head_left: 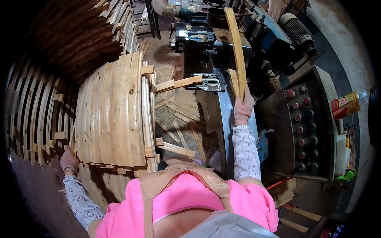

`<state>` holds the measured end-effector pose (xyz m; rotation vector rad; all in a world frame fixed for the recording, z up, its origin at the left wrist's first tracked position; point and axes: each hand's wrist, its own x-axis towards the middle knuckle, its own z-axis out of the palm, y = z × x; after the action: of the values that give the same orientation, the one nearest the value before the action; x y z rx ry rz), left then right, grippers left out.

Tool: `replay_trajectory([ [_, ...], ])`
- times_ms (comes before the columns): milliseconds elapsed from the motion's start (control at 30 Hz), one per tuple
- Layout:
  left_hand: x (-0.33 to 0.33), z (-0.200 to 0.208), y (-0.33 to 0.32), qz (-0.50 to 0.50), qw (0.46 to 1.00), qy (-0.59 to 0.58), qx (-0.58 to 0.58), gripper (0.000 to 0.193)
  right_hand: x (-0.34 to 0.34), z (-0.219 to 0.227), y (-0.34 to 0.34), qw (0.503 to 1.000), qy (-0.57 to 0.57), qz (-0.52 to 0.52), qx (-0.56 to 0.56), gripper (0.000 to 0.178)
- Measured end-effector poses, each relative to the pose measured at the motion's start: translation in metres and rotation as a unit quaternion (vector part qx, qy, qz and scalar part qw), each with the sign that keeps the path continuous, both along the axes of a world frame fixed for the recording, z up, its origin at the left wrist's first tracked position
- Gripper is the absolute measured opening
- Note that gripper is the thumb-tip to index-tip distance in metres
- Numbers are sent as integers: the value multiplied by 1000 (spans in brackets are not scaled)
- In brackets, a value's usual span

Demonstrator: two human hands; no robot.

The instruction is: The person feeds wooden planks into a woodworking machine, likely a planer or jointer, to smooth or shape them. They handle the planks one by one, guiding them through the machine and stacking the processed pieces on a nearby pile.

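My right hand [243, 108], in a pink work glove, grips the near end of a long narrow wooden slat [237, 47] that reaches away over a dark woodworking machine [198, 37]. A second, shorter slat [234, 81] lies just left of it on the machine's metal bed. My left hand [68, 160], also gloved, rests at the near left corner of a stack of light wooden boards [113, 115], fingers curled on the edge of the boards.
A grey control panel [303, 127] with rows of round buttons stands to the right. Offcuts and sawdust [178, 119] litter the floor between stack and machine. More slat stacks [35, 119] rise at left and behind. A yellow-red packet [346, 105] sits by the panel.
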<state>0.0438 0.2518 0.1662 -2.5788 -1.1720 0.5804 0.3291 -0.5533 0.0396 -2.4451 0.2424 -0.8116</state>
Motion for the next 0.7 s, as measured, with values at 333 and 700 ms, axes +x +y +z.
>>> replay_trajectory([
  [333, -15, -13, -15, -92, 991, -94, 33, 71, -244, -42, -23, 990, 59, -120, 49, 53],
  [700, -15, 118, -58, -40, 989, -4, 140, 79, -28, -45, -17, 997, -14, -46, 68, 57],
])
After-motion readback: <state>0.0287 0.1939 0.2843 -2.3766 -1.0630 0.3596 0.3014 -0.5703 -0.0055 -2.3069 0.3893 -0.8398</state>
